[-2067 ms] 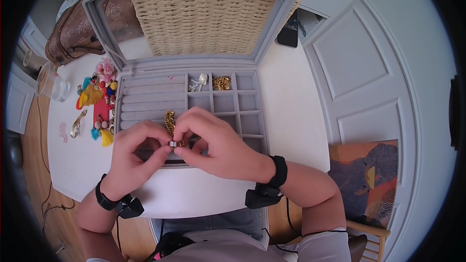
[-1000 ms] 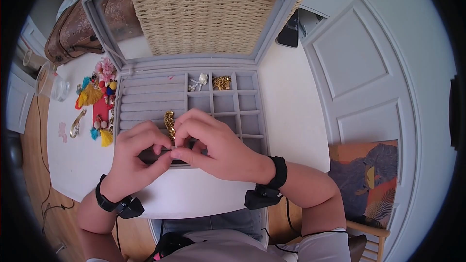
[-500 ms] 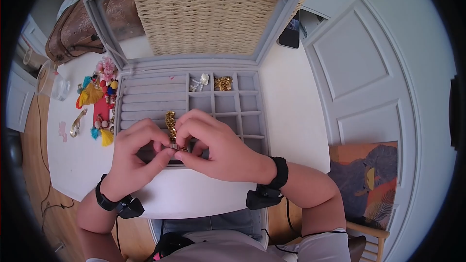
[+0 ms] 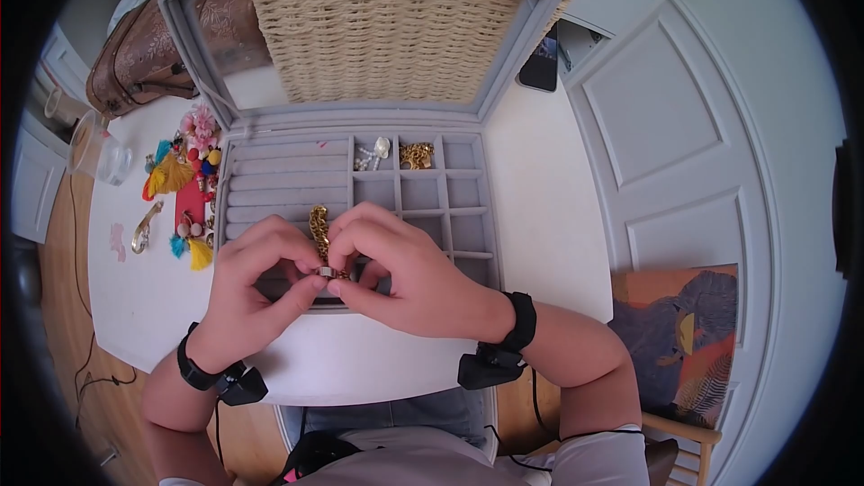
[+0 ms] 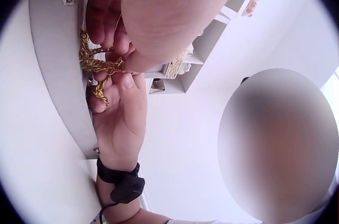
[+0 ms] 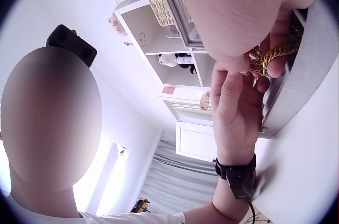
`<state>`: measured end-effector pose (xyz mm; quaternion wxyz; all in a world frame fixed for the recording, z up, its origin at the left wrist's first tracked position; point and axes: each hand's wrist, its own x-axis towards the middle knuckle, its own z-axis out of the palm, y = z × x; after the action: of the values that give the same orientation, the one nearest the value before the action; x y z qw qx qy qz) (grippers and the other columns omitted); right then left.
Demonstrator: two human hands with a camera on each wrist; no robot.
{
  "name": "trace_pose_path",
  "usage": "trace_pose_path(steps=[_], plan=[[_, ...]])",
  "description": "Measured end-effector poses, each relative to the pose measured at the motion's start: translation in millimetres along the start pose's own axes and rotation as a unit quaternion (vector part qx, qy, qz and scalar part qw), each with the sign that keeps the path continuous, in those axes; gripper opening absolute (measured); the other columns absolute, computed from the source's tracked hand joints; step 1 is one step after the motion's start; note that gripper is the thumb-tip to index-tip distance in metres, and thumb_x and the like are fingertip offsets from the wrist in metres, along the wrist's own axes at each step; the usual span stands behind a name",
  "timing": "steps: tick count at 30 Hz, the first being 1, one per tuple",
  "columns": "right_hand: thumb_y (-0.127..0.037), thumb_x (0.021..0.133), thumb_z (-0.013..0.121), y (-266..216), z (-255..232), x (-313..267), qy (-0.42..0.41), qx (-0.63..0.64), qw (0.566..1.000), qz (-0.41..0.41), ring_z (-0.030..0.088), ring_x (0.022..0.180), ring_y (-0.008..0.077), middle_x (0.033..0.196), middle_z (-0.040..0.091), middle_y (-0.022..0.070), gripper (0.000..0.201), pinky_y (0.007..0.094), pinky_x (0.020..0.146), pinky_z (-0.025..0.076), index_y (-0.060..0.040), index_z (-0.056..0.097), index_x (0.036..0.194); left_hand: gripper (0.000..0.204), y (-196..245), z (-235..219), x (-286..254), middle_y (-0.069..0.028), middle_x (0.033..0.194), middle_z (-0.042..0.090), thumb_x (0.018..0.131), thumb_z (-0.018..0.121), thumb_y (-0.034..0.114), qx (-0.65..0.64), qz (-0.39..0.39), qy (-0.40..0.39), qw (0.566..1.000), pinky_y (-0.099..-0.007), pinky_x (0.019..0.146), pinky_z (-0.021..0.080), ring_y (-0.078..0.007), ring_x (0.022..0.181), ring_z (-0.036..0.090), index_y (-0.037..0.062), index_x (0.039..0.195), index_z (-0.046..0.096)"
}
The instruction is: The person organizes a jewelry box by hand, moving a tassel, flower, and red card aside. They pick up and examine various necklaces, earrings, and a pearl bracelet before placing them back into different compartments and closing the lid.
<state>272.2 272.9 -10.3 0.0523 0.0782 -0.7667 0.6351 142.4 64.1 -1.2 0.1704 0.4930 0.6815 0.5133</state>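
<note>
A thick gold chain [image 4: 319, 223] hangs over the front part of a grey jewellery box [image 4: 491, 234], its upper stretch lying on the padded ring rolls. My left hand [image 4: 256, 283] pinches a small silvery piece [image 4: 327, 272] at the chain's near end between thumb and index finger. From the other side my right hand [image 4: 405, 270] pinches the chain right beside that piece, fingertips almost meeting the left ones. Several gold strands [image 5: 95, 65] drape around the fingers in the left wrist view. The right wrist view shows a twisted strand [image 6: 283, 51] partly behind the fingers.
The box's windowed lid [image 4: 549, 18] stands raised at the back. Its compartments hold a pearl piece [image 4: 373, 155] and another gold chain [image 4: 416, 156]. Tasselled, colourful trinkets [image 4: 171, 175] and a gold-coloured hair clip [image 4: 144, 227] lie left of it. A phone [image 4: 538, 58] rests at the back right.
The silvery piece, mostly covered by fingertips a second ago, shows again between them. Both hands keep their pinch in nearly the same place; the head view has shifted slightly.
</note>
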Motion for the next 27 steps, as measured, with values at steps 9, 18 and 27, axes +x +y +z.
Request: trace_pose_path(steps=[9, 18, 27], plan=[[0.002, 0.101, 0.073, 1.1, -0.4, -0.7, -0.004, 0.005, 1.0, -0.006, 0.063, 0.104, 0.0135, 0.126, 0.055, 0.0076, 0.019, 0.0255, 0.073, 0.06, -0.0045, 0.062, 0.115, 0.021, -3.3, 1.3, -2.8, -0.0085, 0.105, 0.067, 0.089, 0.079, -0.008, -0.042, -0.019, 0.002, 0.999, -0.0277, 0.074, 0.058, -0.0167, 0.09, 0.068, 0.0019, 0.107, 0.073], [0.003, 0.099, 0.072, 0.1, -1.1, -0.5, -0.008, 0.004, 1.0, 0.004, 0.064, 0.105, 0.0137, 0.126, 0.055, 0.0074, 0.022, 0.0255, 0.074, 0.059, -0.0045, 0.062, 0.118, 0.021, -3.2, -2.1, -3.2, -0.0095, 0.109, 0.066, 0.088, 0.079, -0.007, -0.051, 0.003, -0.016, 0.999, -0.0297, 0.077, 0.056, -0.0179, 0.091, 0.067, 0.0022, 0.106, 0.074], [0.005, 0.099, 0.071, 0.5, -0.3, -0.2, -0.013, 0.014, 1.0, 0.021, 0.066, 0.106, 0.0132, 0.125, 0.055, 0.0069, 0.025, 0.0256, 0.075, 0.06, -0.0046, 0.062, 0.121, 0.02, -1.2, -4.1, -1.5, -0.01, 0.11, 0.062, 0.089, 0.082, -0.005, -0.038, 0.02, -0.04, 0.998, -0.0293, 0.079, 0.056, -0.0176, 0.091, 0.066, 0.0024, 0.106, 0.075]])
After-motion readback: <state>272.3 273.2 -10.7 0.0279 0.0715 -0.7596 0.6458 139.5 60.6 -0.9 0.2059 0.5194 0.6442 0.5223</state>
